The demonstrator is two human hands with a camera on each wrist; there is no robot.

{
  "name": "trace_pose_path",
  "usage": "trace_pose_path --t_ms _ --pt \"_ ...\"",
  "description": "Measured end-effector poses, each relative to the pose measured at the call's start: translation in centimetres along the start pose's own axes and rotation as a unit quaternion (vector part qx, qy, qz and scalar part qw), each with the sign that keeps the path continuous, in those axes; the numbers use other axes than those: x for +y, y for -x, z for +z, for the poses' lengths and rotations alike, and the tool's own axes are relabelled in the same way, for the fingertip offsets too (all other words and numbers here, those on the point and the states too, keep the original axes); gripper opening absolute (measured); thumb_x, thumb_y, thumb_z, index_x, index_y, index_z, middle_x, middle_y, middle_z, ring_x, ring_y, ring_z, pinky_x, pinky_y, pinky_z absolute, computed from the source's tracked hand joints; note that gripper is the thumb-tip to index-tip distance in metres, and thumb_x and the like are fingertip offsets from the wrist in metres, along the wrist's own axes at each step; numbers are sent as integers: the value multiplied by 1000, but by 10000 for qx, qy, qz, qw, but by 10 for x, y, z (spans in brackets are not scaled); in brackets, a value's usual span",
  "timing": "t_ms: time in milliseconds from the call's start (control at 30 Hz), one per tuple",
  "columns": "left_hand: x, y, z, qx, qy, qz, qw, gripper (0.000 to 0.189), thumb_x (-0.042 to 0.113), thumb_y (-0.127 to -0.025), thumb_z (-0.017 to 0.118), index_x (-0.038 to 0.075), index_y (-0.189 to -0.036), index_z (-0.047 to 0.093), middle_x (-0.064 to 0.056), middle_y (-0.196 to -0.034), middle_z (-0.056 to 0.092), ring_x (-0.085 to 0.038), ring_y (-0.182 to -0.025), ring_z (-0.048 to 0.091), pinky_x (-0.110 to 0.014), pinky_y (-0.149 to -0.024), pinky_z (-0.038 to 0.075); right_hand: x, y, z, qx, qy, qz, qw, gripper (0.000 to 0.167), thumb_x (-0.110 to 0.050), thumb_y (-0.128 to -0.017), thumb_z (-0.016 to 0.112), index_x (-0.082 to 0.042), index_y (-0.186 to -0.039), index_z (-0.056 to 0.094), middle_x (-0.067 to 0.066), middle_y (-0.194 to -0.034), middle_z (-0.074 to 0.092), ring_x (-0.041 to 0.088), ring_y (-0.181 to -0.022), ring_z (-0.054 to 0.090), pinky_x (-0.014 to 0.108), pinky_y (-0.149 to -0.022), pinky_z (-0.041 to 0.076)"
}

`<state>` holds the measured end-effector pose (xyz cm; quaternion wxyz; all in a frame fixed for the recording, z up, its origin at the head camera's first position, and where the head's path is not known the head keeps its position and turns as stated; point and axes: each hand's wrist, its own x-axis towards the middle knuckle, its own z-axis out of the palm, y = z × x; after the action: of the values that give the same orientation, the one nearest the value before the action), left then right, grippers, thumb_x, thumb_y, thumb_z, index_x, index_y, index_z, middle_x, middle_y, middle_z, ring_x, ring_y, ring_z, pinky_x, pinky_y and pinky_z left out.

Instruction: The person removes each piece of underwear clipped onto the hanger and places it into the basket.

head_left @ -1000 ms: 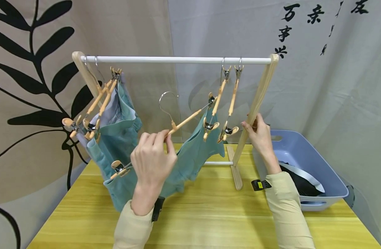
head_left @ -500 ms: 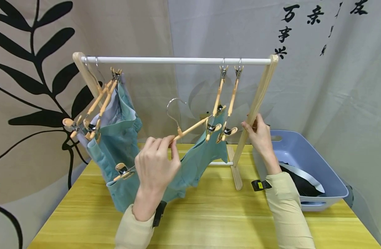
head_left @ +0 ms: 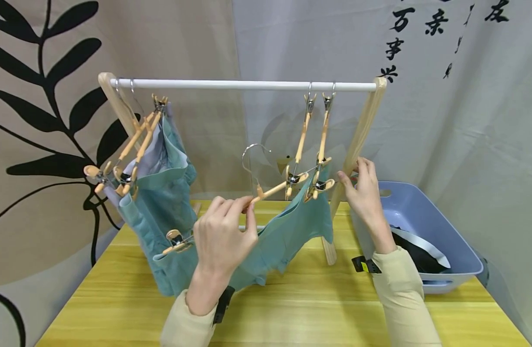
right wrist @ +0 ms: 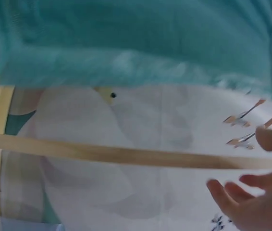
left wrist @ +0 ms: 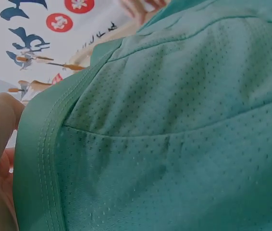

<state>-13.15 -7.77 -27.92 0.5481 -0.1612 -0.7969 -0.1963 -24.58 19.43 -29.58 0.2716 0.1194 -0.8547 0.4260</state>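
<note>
My left hand (head_left: pixel 224 236) pinches the wooden bar of a clip hanger (head_left: pixel 274 191) near its middle, below the metal hook. Teal shorts (head_left: pixel 292 224) hang from the hanger's clips, and their mesh fabric (left wrist: pixel 165 125) fills most of the left wrist view. The hanger slants up to the right, in front of two bare clip hangers (head_left: pixel 323 130) on the rack. My right hand (head_left: pixel 364 202) is beside the rack's right wooden post (head_left: pixel 362 125). In the right wrist view its fingers (right wrist: pixel 222 195) are spread on both sides of the post, seemingly apart from it.
A white rail (head_left: pixel 231 85) spans the rack's top. At its left end hang clip hangers with another teal garment (head_left: pixel 161 197) and a lavender one (head_left: pixel 159 149). A blue basket (head_left: pixel 448 221) holding a black-and-white item (head_left: pixel 422 250) stands right on the wooden table (head_left: pixel 300 313).
My left hand has carried the hanger and shorts rightward and slightly down, past the bare hangers. My right hand has loosened from the post it held.
</note>
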Motion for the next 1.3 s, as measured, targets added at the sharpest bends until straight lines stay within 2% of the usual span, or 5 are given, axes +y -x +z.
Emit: trace_pose_path --t_ms 233,333,767,1000,1300 --pt "5 3 0 -115 110 97 9998 7 8 -77 70 5 -82 74 -4 -67 71 -17 -56 54 -24 -40 37 -20 10 -2 1466 -242 -1096 9828 42 -12 -96 52 8 -133 46 28 -129 41 36 -119 47 40 -97 42" --pt "7 4 1 -166 149 149 9996 7 9 -77 70 5 -81 74 -4 -66 70 -17 -55 54 -23 -40 36 -24 11 -3 1631 -276 -1535 9742 35 -15 -98 49 7 -126 52 28 -122 47 35 -113 50 26 -92 39" --pt "10 8 2 -403 368 327 9980 8 6 -74 70 5 -80 75 -3 -65 70 -16 -55 55 -21 -41 38 -29 21 -9 -302 -1010 -1963 9749 41 -23 -104 32 6 -122 55 17 -100 62 -5 -94 51 14 -79 39" --pt "10 10 1 -608 492 303 9965 8 7 -75 71 5 -82 75 -4 -69 72 -15 -56 55 -19 -43 39 -27 24 -10 -485 -2153 -1729 9599 38 -22 -100 41 13 -104 56 -15 -99 61 -2 -92 58 11 -80 46" --pt "11 9 -1 -815 653 283 9941 7 10 -77 74 7 -83 75 -2 -72 73 -14 -58 56 -17 -45 39 -27 30 -13 -189 -2505 -1436 9572 13 -27 -96 50 -25 -93 62 -16 -84 60 -2 -73 52 13 -65 42"
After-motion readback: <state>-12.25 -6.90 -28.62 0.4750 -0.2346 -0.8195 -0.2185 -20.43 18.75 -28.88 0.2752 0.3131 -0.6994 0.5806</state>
